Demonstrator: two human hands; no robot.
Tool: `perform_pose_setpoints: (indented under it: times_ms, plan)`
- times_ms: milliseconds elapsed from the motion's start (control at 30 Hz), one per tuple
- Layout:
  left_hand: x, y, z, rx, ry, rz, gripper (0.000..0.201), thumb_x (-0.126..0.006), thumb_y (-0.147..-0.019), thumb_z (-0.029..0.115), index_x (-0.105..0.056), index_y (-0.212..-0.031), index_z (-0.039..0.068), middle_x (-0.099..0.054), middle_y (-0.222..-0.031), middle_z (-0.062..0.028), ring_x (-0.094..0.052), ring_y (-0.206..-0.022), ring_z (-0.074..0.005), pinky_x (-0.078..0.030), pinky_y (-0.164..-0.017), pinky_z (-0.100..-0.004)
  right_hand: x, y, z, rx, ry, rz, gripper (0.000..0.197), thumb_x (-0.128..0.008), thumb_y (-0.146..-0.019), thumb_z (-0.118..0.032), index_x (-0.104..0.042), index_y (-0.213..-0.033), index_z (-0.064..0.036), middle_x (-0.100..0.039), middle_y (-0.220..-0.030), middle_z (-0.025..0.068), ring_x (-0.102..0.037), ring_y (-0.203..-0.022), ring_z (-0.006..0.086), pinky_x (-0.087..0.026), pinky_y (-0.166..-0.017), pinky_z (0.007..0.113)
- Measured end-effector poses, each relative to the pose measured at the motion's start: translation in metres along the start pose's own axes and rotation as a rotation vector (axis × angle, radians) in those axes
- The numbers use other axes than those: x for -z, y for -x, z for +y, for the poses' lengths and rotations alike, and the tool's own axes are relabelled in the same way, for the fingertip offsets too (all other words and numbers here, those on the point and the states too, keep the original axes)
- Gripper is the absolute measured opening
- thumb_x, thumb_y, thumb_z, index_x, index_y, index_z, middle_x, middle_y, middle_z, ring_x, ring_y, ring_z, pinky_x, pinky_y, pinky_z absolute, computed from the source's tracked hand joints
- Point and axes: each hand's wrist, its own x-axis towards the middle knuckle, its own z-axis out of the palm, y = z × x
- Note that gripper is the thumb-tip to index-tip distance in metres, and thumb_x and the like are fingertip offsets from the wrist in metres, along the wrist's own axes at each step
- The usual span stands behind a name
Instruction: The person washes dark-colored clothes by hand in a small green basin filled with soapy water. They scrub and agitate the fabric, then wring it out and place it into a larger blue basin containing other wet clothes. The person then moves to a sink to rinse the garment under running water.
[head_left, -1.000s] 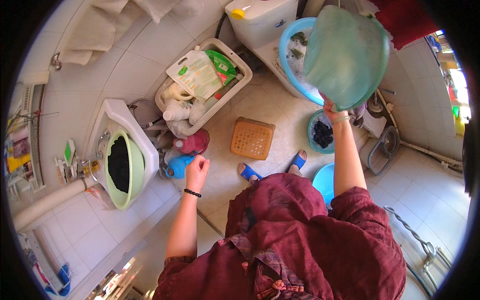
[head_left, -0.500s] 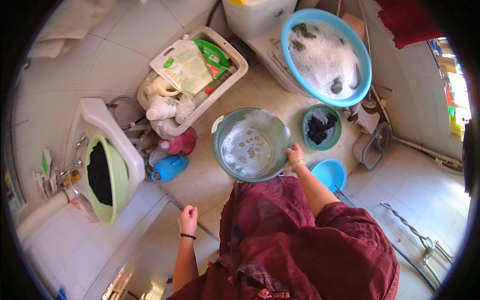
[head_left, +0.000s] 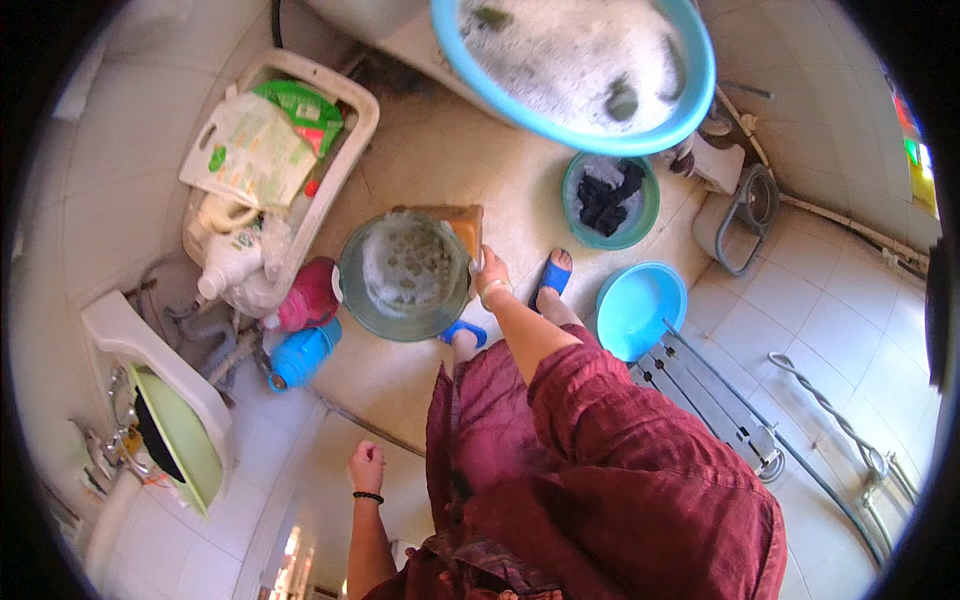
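Observation:
My right hand (head_left: 487, 275) grips the right rim of a grey-green basin (head_left: 375, 320) with soapy water and foam in it. The basin is smaller in view than the big tub and hides part of a brown wooden stool or box (head_left: 465, 228). Whether it rests on that or hangs above it, I cannot tell. My left hand (head_left: 367, 467), with a dark bead bracelet at the wrist, is apart from everything, its fingers curled in with nothing visible in them. Blue slippers (head_left: 552, 280) are on my feet, close to the basin.
A large blue tub (head_left: 560, 125) of suds and soaking cloth stands at the far side. Right of centre are a small green basin (head_left: 605, 240) with dark cloth and a blue basin (head_left: 640, 300). A crate (head_left: 365, 105) of bottles, a blue flask (head_left: 305, 355) and a sink (head_left: 150, 330) line the left.
My right hand has carried the foamy basin leftward, away from my lap, and a brown stool or box shows beside it. My left hand stays curled. The whole view has shifted.

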Motion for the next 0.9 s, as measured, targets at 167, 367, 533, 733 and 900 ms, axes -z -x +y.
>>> perform_pose_setpoints:
  times_ms: [167, 367, 533, 733, 900]
  plan:
    - [-0.022, -0.012, 0.090, 0.002, 0.096, -0.085, 0.013, -0.056, -0.083, 0.015, -0.052, -0.075, 0.005, -0.052, -0.058, -0.0012, -0.050, -0.050, -0.0081, -0.043, -0.045, -0.0230, 0.099, -0.007, 0.008, -0.017, 0.064, -0.058, 0.050, -0.061, -0.067, -0.011, -0.050, -0.116, -0.0085, -0.054, -0.112, 0.0178, -0.048, -0.107, 0.0348, -0.039, -0.093, 0.038]
    - [-0.073, -0.002, 0.209, -0.188, 0.160, -0.109, 0.015, -0.058, -0.082, 0.013, -0.054, -0.094, 0.006, -0.057, -0.074, -0.0027, -0.054, -0.059, -0.0100, -0.045, -0.048, -0.0238, 0.284, -0.035, 0.003, -0.082, -0.080, -0.004, 0.021, -0.059, -0.076, -0.019, -0.064, -0.094, -0.0078, -0.064, -0.091, 0.0120, -0.062, -0.086, 0.0252, -0.046, -0.079, 0.033]
    - [-0.099, -0.024, 0.347, -0.731, 0.010, 0.050, 0.043, -0.061, -0.080, 0.015, -0.046, -0.120, 0.009, -0.059, -0.101, -0.0095, -0.059, -0.082, -0.0179, -0.049, -0.065, -0.0275, 0.398, -0.069, -0.085, 0.211, -0.445, 0.209, 0.019, -0.056, -0.078, -0.008, -0.062, -0.096, -0.0030, -0.065, -0.087, 0.0077, -0.060, -0.083, 0.0142, -0.045, -0.077, 0.026]
    - [-0.117, -0.093, 0.561, -1.163, -0.298, 0.081, 0.065, -0.067, -0.072, 0.018, -0.038, -0.130, 0.015, -0.036, -0.131, -0.0170, -0.039, -0.118, -0.0313, -0.035, -0.097, -0.0389, 0.408, -0.174, -0.127, 0.046, -0.530, 0.234, 0.068, -0.059, -0.079, -0.032, -0.030, -0.132, 0.0001, -0.035, -0.133, 0.0209, -0.036, -0.122, 0.0300, -0.028, -0.101, 0.034]
    - [-0.145, -0.155, 0.690, -1.060, -0.869, -0.006, 0.091, -0.075, -0.066, 0.025, -0.019, -0.137, 0.032, -0.004, -0.145, -0.0127, -0.014, -0.130, -0.0382, -0.026, -0.102, -0.0503, 0.404, -0.249, -0.126, -0.109, -0.541, 0.412, 0.095, -0.065, -0.073, -0.044, -0.010, -0.138, -0.0013, -0.016, -0.142, 0.0205, -0.018, -0.131, 0.0306, -0.018, -0.106, 0.035]
